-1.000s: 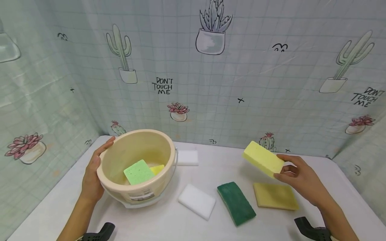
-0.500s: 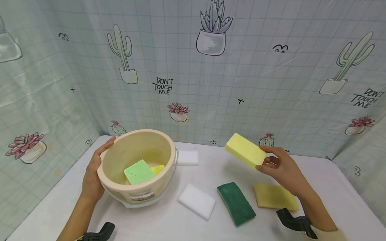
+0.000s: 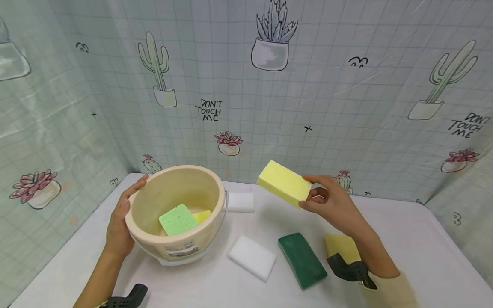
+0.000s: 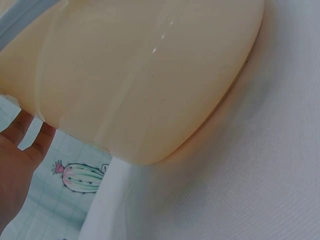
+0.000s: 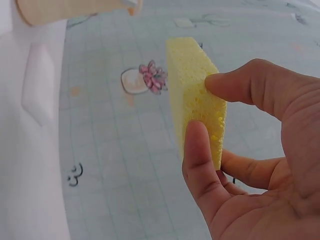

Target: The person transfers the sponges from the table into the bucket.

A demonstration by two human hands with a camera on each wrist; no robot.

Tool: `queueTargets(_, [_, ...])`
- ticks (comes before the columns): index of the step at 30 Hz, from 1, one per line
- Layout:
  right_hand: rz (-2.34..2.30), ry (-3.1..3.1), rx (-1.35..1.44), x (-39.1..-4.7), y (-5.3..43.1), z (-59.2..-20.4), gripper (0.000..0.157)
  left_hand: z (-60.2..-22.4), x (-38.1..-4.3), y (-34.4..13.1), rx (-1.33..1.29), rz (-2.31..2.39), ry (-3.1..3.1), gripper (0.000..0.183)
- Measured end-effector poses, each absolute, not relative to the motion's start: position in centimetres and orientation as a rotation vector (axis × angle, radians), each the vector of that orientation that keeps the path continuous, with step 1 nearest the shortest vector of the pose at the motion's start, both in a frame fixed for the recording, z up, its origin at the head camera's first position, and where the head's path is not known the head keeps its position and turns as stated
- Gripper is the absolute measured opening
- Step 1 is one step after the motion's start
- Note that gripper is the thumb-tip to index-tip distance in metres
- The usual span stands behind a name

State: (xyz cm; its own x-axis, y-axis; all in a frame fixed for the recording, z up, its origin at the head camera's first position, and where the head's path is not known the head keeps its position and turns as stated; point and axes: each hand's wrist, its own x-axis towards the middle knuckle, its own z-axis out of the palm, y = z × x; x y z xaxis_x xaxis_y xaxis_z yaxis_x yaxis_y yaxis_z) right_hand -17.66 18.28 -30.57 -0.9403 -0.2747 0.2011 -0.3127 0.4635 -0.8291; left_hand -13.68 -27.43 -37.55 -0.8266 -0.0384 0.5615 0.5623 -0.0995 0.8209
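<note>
My right hand (image 3: 330,204) pinches one end of a thick yellow sponge (image 3: 283,182), held up over the table between the bucket and the right side. In the right wrist view the thumb and fingers press on the near end of the sponge (image 5: 187,85). A cream bucket (image 3: 144,201) stands at the left, its mouth turned toward me. Inside lie a light green sponge (image 3: 178,220) and a yellow piece (image 3: 202,216) partly hidden behind it. My left hand (image 3: 118,229) rests against the bucket's left outer side, fingers stretched along it up to the rim.
On the white table lie a white sponge (image 3: 252,258), a dark green scouring pad (image 3: 302,260) and a flat yellow sponge (image 3: 340,246), partly covered by the right wrist. Another white block (image 3: 240,202) sits behind the bucket's right side. A printed curtain (image 3: 246,85) closes off the back.
My right hand has carried the thick yellow sponge leftward and slightly up, toward the bucket. The left hand and the bucket stay where they were.
</note>
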Motion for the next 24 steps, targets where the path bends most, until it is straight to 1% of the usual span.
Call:
queueTargets(9, [1.612, -2.605, 0.62, -17.7, 14.2, -29.5, 0.061, -37.1, -13.4, -27.2, -0.389, -2.001, -1.794, 0.054])
queueTargets(18, [1.62, -2.595, 0.758, -17.9, 10.3, -29.0, 0.063, -37.2, -13.4, -27.2, -0.426, -2.005, -1.789, 0.053])
queueTargets(24, [1.6, -2.578, 0.787, -18.0, 8.8, -28.7, 0.063, -37.0, -13.3, -27.1, -0.442, -1.996, -1.781, 0.052])
